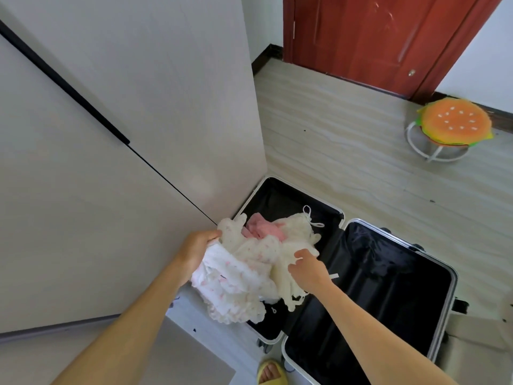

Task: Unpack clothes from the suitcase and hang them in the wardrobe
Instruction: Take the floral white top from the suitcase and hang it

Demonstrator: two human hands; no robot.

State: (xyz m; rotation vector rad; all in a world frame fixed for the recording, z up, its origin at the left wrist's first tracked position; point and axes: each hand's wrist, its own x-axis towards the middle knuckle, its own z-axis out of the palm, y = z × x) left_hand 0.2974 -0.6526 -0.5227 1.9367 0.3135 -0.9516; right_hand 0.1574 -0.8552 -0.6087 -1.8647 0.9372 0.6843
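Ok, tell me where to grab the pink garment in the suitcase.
Pinch the raised fold at the middle of the pink garment, coming straight down from above: it lies crumpled in the suitcase, hemmed in by white clothes on both sides, so only its top shows.

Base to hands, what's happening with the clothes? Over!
Left hand grips white floral garment. Right hand pinches cream knit. Pink garment lies in suitcase. Wardrobe doors look shut.

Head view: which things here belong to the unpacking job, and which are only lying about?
For the job: suitcase; white floral garment, gripped by the left hand; cream knitted garment, pinched by the right hand; pink garment; wardrobe.
Lying about: burger-cushion stool; red door; yellow slipper on a foot.
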